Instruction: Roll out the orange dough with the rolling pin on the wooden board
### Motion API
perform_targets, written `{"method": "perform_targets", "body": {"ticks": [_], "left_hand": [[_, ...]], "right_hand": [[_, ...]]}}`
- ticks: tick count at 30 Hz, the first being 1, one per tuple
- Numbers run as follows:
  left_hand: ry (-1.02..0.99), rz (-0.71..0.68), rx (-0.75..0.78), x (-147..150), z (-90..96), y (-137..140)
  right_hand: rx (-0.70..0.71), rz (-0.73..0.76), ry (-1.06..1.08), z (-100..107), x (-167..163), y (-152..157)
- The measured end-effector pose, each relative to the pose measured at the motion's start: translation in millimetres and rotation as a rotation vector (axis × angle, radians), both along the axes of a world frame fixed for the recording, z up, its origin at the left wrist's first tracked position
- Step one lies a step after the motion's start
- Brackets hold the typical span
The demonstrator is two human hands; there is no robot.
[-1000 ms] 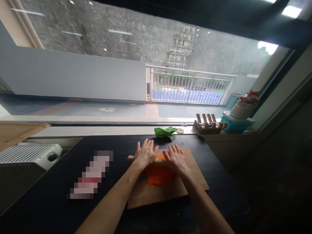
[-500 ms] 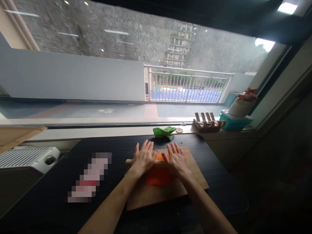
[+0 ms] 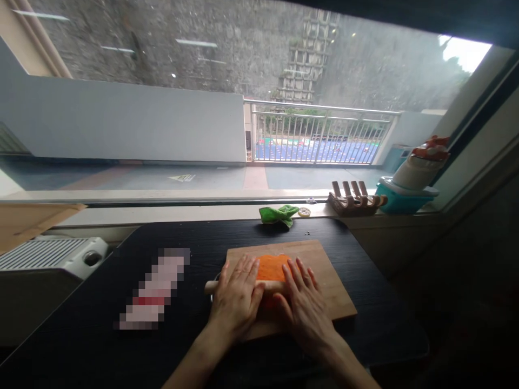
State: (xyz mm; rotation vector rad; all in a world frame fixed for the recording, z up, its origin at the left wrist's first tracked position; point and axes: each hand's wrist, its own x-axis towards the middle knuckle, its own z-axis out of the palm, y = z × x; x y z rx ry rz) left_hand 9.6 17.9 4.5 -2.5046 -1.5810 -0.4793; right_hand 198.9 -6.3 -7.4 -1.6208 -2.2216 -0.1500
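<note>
A wooden rolling pin (image 3: 274,287) lies crosswise over a flat orange sheet (image 3: 274,267), which looks like dough or clay. Under both is a wooden board (image 3: 338,294). My left hand (image 3: 235,294) rests flat on the pin's left part, fingers stretched forward and slightly apart. On the right part lies my right hand (image 3: 303,300), palm down with its fingers spread. Neither hand is wrapped round the pin. The near part of the orange sheet is mostly hidden by my hands and the pin.
The board sits on a black table (image 3: 190,297). A blurred-out flat item (image 3: 156,289) lies at the left. Along the window sill are a green cloth (image 3: 279,215), a small round item (image 3: 304,212), a brown rack (image 3: 357,201), and a teal box (image 3: 405,197) with a bottle (image 3: 417,165) on it.
Both hands and the rolling pin have come back toward me across the board. More of the orange sheet now shows beyond the pin. My view has shifted slightly.
</note>
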Motion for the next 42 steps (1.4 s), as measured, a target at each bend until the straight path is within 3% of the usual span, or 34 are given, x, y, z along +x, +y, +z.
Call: {"method": "perform_targets", "body": {"ticks": [5, 8, 10, 13, 16, 18, 20, 24, 26, 28, 31, 33, 37, 39, 42], "left_hand": [[-0.031, 0.186, -0.168, 21, 18.1, 84], [-0.038, 0.209, -0.182, 24, 22.6, 104], [-0.042, 0.197, -0.169, 22, 20.2, 89], [-0.048, 0.133, -0.099, 11, 8.3, 36], [-0.034, -0.042, 0.095, -2, -6.1, -15], [-0.003, -0.101, 0.14, -7, -10.3, -26], [0.002, -0.076, 0.109, -4, -7.9, -14], [-0.039, 0.127, -0.069, 15, 8.3, 57], [-0.044, 0.163, -0.101, 23, 16.0, 90], [-0.046, 0.175, -0.109, 26, 20.4, 107], [-0.045, 0.167, -0.11, 23, 16.4, 88], [-0.034, 0.126, -0.087, 14, 6.8, 52], [0.017, -0.081, 0.127, -4, -13.3, -14], [0.013, -0.108, 0.164, -6, -14.6, -20], [-0.027, 0.015, 0.046, 4, -2.8, 14]], "right_hand": [[-0.241, -0.158, 0.001, 28, -10, 93], [-0.28, -0.167, 0.004, 34, -12, 113], [-0.264, -0.158, 0.002, 30, -11, 99], [-0.137, -0.116, -0.008, 12, -5, 46], [0.02, -0.014, -0.04, -7, 3, -6], [0.063, 0.029, -0.053, -12, 6, -20], [0.032, 0.0, -0.039, -8, 5, -8], [-0.195, -0.142, 0.005, 16, -5, 66], [-0.293, -0.189, 0.019, 29, -9, 102], [-0.325, -0.204, 0.023, 37, -12, 118], [-0.297, -0.18, 0.016, 33, -10, 98], [-0.207, -0.114, 0.005, 21, -4, 62], [0.018, 0.047, -0.023, -5, 8, -6], [0.052, 0.063, -0.019, -8, 10, -11], [-0.041, 0.005, 0.0, 2, 4, 28]]}}
